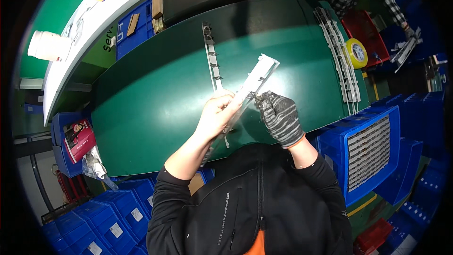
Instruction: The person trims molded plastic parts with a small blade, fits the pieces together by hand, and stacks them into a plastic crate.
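Note:
My bare left hand (216, 115) is wrapped round a long white plastic strip (260, 74), which slants up to the right above the green table. Close beside the strip is my right hand (281, 117) in a grey and black knitted glove, its fingers pinched at the strip's edge. Whatever small thing those fingertips may hold is too small to make out. Behind my left hand, another long narrow strip with dark clips (212, 56) lies on the table, its lower part partly covered by my hand and the held strip.
Several similar strips (339, 61) lie side by side at the table's right end, next to a yellow tape roll (356, 53). A blue crate (347, 160) filled with strips stands at the right. Red packaging (79, 138) sits at the left edge. Across the table a person in a checked sleeve (390, 7) handles parts.

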The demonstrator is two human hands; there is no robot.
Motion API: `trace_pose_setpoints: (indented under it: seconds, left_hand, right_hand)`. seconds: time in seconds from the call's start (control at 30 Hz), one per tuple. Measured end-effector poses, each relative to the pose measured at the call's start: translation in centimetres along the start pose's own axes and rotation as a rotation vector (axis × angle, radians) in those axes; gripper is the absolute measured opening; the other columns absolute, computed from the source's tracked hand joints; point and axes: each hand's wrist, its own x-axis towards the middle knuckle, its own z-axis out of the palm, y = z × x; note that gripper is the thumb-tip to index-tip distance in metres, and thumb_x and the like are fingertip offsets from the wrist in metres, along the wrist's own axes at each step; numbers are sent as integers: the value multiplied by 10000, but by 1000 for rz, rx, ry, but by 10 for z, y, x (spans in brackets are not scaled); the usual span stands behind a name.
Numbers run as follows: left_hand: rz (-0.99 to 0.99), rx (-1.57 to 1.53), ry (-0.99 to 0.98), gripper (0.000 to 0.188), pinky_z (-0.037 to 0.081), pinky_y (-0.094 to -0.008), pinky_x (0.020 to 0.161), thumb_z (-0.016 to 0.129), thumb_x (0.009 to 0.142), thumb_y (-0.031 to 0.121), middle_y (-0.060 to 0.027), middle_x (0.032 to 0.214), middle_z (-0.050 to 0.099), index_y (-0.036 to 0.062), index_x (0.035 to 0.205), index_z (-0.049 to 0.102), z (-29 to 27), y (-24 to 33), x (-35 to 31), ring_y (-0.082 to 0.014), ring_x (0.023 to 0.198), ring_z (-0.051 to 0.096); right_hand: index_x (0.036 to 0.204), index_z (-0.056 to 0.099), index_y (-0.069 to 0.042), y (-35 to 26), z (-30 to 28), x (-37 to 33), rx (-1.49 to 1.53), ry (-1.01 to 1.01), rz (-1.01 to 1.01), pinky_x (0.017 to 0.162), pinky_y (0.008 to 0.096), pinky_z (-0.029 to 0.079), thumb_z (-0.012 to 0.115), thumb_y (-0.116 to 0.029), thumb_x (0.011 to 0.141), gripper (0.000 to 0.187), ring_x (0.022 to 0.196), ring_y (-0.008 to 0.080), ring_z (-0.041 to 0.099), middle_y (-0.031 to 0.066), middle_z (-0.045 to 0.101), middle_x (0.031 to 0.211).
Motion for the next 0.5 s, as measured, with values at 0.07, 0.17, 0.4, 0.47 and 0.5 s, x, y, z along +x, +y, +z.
trace_pose_setpoints:
  seconds: [0.07,0.17,0.4,0.47,0.5]
  left_hand:
    - [142,151,32,244,378,-258,668,591,796,146,-49,722,523,-17,625,529,-1,-13,1,-145,734,477]
    - [13,180,20,278,378,-263,623,600,792,156,-60,705,521,-15,589,515,-1,-23,1,-156,690,478]
    - [-279,-225,-146,298,372,-230,607,569,838,217,0,725,513,20,616,538,2,0,3,-76,669,446]
    - [-375,-232,-195,255,332,-191,566,538,852,230,-1,766,505,13,730,593,4,9,3,-56,636,415]
    - [-325,-263,-226,246,361,-194,630,521,861,247,4,827,523,14,883,595,2,10,3,-62,705,445]
  right_hand:
    - [762,594,-13,5,-9,-1,677,-365,76,493,286,401,513,-243,835,255,512,166,501,77,540,596]
    - [780,586,-2,10,-26,3,1131,-488,425,433,227,366,531,-264,846,276,457,85,458,41,522,561]
    - [873,579,-20,4,16,-4,1112,33,717,377,180,328,590,-170,817,160,414,59,436,5,515,576]
    - [853,577,-23,-6,8,5,1136,40,789,358,179,308,590,-169,819,150,395,60,413,3,508,560]
    - [839,574,-29,-3,0,9,1181,81,727,352,182,298,589,-159,819,132,382,51,388,-4,498,540]
